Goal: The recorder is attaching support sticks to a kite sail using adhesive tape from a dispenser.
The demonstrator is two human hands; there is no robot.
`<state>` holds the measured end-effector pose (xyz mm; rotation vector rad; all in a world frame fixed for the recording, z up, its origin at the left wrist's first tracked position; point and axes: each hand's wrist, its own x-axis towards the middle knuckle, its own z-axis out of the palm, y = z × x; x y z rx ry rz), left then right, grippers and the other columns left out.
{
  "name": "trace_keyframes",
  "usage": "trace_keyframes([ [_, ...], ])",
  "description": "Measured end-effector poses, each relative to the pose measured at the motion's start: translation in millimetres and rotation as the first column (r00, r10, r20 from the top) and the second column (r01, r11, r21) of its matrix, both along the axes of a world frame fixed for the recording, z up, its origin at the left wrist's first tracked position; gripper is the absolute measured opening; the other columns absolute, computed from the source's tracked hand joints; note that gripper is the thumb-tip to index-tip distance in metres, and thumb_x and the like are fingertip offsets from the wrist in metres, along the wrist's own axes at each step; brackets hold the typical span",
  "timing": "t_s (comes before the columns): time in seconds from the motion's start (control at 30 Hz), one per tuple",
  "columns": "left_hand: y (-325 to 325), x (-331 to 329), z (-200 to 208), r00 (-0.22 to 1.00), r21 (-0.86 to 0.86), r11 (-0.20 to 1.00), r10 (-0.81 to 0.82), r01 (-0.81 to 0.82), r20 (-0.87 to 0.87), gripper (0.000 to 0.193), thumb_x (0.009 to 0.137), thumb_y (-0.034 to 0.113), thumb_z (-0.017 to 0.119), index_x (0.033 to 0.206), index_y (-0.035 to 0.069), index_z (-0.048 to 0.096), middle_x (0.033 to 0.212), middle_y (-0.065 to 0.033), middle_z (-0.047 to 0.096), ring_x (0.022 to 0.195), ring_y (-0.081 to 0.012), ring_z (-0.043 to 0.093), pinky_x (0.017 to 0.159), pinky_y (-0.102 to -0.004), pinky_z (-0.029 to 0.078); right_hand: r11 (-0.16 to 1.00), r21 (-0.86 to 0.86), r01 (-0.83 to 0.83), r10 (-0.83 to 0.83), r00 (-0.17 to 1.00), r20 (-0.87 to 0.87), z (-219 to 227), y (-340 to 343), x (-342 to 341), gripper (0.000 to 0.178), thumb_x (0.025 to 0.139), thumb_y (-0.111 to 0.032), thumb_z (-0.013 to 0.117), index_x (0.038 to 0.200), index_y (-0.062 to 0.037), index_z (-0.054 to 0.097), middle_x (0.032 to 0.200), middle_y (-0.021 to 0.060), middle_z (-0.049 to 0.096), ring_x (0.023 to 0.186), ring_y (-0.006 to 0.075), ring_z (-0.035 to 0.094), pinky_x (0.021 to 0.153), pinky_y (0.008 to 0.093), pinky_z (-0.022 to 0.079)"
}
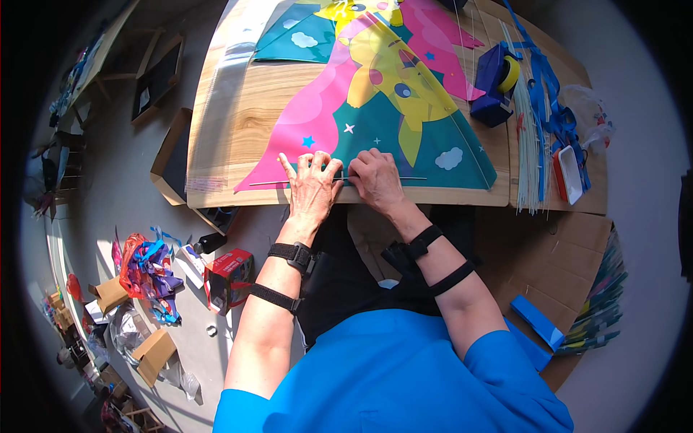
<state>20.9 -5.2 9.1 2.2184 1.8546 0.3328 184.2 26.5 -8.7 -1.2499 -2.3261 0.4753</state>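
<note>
A triangular kite sail (281,137), pink and teal with a yellow cartoon figure, stars and clouds, lies flat on the wooden table with its wide edge toward me. A thin pale rod (413,178) runs across the sail near that edge, passing beneath both hands. My left hand (312,186) rests over the rod, palm down, its fingers bent and spread on the sail. Close beside it, my right hand (377,179) has its fingers curled in a pinch at the rod. The fingertips of the right hand are partly hidden.
Another printed sail (289,36) lies farther back on the wooden table (231,108). To the right are a blue tape dispenser (493,86), a bundle of pale rods (530,151) and blue ribbon (545,94). Cardboard (538,252) stands below right; a red box (229,278) sits on the floor.
</note>
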Motion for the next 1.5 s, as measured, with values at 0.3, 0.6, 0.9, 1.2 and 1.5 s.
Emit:
trace_keyframes([
  [0.3, 0, 1, 0, 1.0, 0.002, 1.0, -0.001, 0.001, -0.003, 0.036, 0.074, 0.02, 0.075, 0.107, 0.023, 0.06, 0.113, 0.0013, 0.052, 0.116, -0.0248, 0.047, 0.109, -0.0687, 0.015, 1.0, 0.002, 0.0, 0.0, 1.0, -0.005, 0, 0, 0, 0.009, 0.071, -0.008, 0.067, 0.075, -0.0103, 0.059, 0.081, 0.0054, 0.055, 0.087, 0.0251, 0.054, 0.077, 0.0401, 0.039],
  [0.6, -1, 0, 1, 1.0, 0.011, 1.0, -0.001, 0.001, 0.009, 0.036, 0.074, 0.019, 0.075, 0.107, 0.022, 0.06, 0.114, -0.0002, 0.052, 0.115, -0.0254, 0.047, 0.109, -0.0681, 0.016, 1.0, 0.012, -0.001, 0.001, 1.0, -0.001, 2, -1, -1, 0.009, 0.071, -0.009, 0.068, 0.074, -0.0105, 0.059, 0.08, 0.0053, 0.056, 0.087, 0.025, 0.054, 0.077, 0.0396, 0.04],
  [0.9, -2, -2, 4, 0.999, 0.01, 1.0, 0.004, -0.005, 0.035, 0.053, 0.072, 0.02, 0.076, 0.12, 0.015, 0.053, 0.116, -0.0005, 0.053, 0.116, -0.0236, 0.047, 0.111, -0.0653, 0.014, 0.997, -0.082, 0.002, -0.004, 1.0, -0.026, 9, -3, 5, 0.022, 0.068, -0.013, 0.076, 0.082, -0.0114, 0.06, 0.088, 0.0046, 0.056, 0.091, 0.0242, 0.054, 0.082, 0.0387, 0.04],
  [1.2, -3, -4, 5, 0.994, 0.0, 1.0, 0.006, -0.006, 0.107, 0.058, 0.07, 0.019, 0.078, 0.121, 0.015, 0.05, 0.115, -0.0021, 0.053, 0.118, -0.0248, 0.046, 0.112, -0.0666, 0.01, 0.977, 0.103, 0.186, -0.185, 0.983, -0.015, 26, -13, 64, 0.021, 0.071, -0.013, 0.074, 0.088, -0.0111, 0.061, 0.092, 0.0053, 0.059, 0.09, 0.026, 0.056, 0.081, 0.038, 0.04],
  [1.5, -6, -6, 2, 0.993, 0.014, 1.0, 0.008, -0.01, 0.118, 0.058, 0.07, 0.019, 0.078, 0.121, 0.015, 0.05, 0.117, -0.0043, 0.052, 0.119, -0.0264, 0.046, 0.11, -0.0695, 0.009, 0.932, 0.101, 0.348, -0.352, 0.936, 0.017, 24, -42, 113, 0.016, 0.076, -0.011, 0.071, 0.089, -0.0087, 0.061, 0.095, 0.0066, 0.06, 0.093, 0.0259, 0.056, 0.08, 0.0378, 0.04],
])
